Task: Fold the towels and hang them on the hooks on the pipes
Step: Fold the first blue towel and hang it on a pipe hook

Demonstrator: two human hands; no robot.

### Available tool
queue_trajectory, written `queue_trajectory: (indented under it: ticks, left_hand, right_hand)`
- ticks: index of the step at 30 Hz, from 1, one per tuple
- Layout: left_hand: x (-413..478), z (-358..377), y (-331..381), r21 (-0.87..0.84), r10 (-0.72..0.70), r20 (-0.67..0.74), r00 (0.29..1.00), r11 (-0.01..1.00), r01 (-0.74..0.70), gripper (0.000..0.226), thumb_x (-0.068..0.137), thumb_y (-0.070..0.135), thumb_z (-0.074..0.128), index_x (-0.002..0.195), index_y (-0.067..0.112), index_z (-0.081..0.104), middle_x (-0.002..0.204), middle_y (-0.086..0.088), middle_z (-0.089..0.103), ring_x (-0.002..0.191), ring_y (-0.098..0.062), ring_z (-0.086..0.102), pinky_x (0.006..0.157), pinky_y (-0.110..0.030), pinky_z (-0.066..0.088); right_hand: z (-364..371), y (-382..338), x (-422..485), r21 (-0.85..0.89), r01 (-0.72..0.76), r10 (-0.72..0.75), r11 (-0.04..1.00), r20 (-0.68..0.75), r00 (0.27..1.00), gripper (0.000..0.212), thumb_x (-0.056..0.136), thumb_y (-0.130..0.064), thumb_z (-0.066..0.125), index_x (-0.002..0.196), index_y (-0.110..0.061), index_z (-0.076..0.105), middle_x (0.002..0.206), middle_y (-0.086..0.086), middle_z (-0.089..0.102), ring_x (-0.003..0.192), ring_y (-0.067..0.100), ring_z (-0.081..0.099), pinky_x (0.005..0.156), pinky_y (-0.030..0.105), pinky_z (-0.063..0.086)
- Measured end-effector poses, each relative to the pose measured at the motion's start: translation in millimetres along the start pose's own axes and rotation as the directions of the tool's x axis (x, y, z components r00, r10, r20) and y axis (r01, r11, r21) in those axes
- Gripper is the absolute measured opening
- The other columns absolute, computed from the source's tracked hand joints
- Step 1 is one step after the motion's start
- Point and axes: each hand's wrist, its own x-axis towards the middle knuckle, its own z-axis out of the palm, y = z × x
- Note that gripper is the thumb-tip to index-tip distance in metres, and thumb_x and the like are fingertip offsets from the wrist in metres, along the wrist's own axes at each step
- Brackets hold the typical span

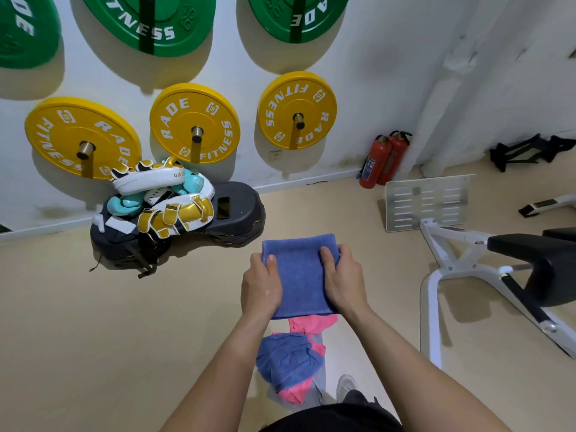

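Holding a folded blue towel (300, 275) in the air over the floor (124, 338), both hands grasp it: the left hand (261, 285) pinches its left long edge with the thumb on top, and the right hand (343, 282) clasps the right long edge the same way. The towel's long axis runs straight away from the person, between the two hands. The folding of this one looks done, so hanging it comes next. The white pipes (442, 98) stand up and to the right against the wall, nearer the right hand; no hooks can be made out on them. A heap of towels (290, 363), blue and pink, lies unfolded just below the hands
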Motion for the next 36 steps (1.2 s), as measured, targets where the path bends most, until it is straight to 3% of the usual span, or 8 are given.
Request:
queue_trajectory:
  ticks: [7, 11, 14, 18, 24, 27, 31, 36]
  left_hand:
    - [31, 27, 46, -0.112, 0.146, 0.126, 0.981, 0.985, -0.132, 0.029, 0.104, 0.042, 0.036, 0.104, 0.016, 0.050, 0.097, -0.006, 0.062, 0.088, -0.028, 0.058, 0.072, -0.038, 0.044]
    - [64, 63, 110, -0.150, 0.229, 0.208, 0.951, 0.968, -0.201, 0.025, 0.103, 0.040, 0.040, 0.102, 0.016, 0.050, 0.092, -0.002, 0.061, 0.087, -0.026, 0.058, 0.068, -0.035, 0.037]
    - [99, 105, 167, -0.179, 0.259, 0.259, 0.931, 0.960, -0.217, 0.025, 0.102, 0.040, 0.042, 0.101, 0.017, 0.051, 0.093, -0.002, 0.062, 0.084, -0.023, 0.058, 0.065, -0.034, 0.040]
    - [151, 172, 250, -0.175, 0.248, 0.281, 0.927, 0.963, -0.204, 0.024, 0.102, 0.038, 0.044, 0.103, 0.016, 0.054, 0.097, 0.000, 0.062, 0.084, -0.018, 0.057, 0.065, -0.032, 0.039]
    - [205, 254, 382, -0.195, 0.177, 0.325, 0.929, 0.974, -0.118, 0.023, 0.100, 0.035, 0.047, 0.097, 0.016, 0.059, 0.094, -0.001, 0.066, 0.079, -0.015, 0.058, 0.060, -0.030, 0.040]
    - [230, 286, 443, -0.234, 0.177, 0.344, 0.922, 0.967, -0.099, 0.020, 0.099, 0.034, 0.049, 0.093, 0.017, 0.060, 0.091, -0.003, 0.067, 0.080, -0.018, 0.062, 0.069, -0.036, 0.047]
    - [276, 324, 516, -0.271, 0.197, 0.362, 0.911, 0.957, -0.100, 0.013, 0.096, 0.030, 0.053, 0.092, 0.019, 0.058, 0.098, -0.006, 0.069, 0.091, -0.026, 0.067, 0.084, -0.049, 0.055]
    - [363, 381, 614, -0.277, 0.270, 0.408, 0.872, 0.947, -0.163, 0.012, 0.097, 0.027, 0.051, 0.096, 0.019, 0.059, 0.099, -0.004, 0.068, 0.091, -0.024, 0.066, 0.085, -0.045, 0.054]
  right_hand:
    - [-38, 5, 41, -0.044, -0.046, 0.041, 0.998, -0.112, 0.993, 0.032, 0.102, -0.046, 0.040, 0.097, -0.016, 0.050, 0.089, 0.000, 0.063, 0.080, 0.023, 0.058, 0.065, 0.035, 0.039]
    - [-83, 14, 99, -0.014, -0.070, 0.067, 0.997, -0.131, 0.989, 0.030, 0.102, -0.045, 0.041, 0.104, -0.017, 0.053, 0.096, -0.002, 0.063, 0.089, 0.022, 0.059, 0.074, 0.037, 0.044]
    - [-124, 25, 162, 0.035, -0.075, 0.079, 0.997, -0.115, 0.990, 0.023, 0.100, -0.041, 0.046, 0.104, -0.019, 0.053, 0.097, -0.005, 0.062, 0.090, 0.018, 0.060, 0.071, 0.033, 0.042]
    - [-187, 45, 258, 0.117, -0.104, 0.109, 0.988, -0.040, 0.993, 0.021, 0.095, -0.035, 0.057, 0.111, -0.023, 0.052, 0.106, -0.007, 0.064, 0.096, 0.015, 0.063, 0.078, 0.034, 0.049]
    - [-289, 50, 384, 0.175, -0.100, 0.094, 0.979, 0.040, 0.995, 0.038, 0.088, -0.022, 0.069, 0.120, -0.020, 0.048, 0.112, -0.004, 0.063, 0.101, 0.017, 0.064, 0.081, 0.032, 0.052]
    - [-332, 48, 446, 0.195, -0.101, 0.102, 0.976, 0.005, 0.995, 0.039, 0.086, -0.023, 0.072, 0.116, -0.024, 0.047, 0.106, -0.008, 0.063, 0.098, 0.017, 0.065, 0.084, 0.036, 0.054]
    - [-374, 44, 528, 0.212, -0.086, 0.099, 0.973, -0.050, 0.994, 0.042, 0.087, -0.022, 0.072, 0.123, -0.018, 0.050, 0.099, -0.013, 0.059, 0.094, 0.014, 0.063, 0.075, 0.027, 0.050]
    - [-419, 39, 650, 0.224, -0.083, 0.110, 0.971, -0.108, 0.988, 0.038, 0.091, -0.021, 0.068, 0.124, -0.015, 0.050, 0.102, -0.007, 0.060, 0.086, 0.010, 0.060, 0.062, 0.016, 0.042]
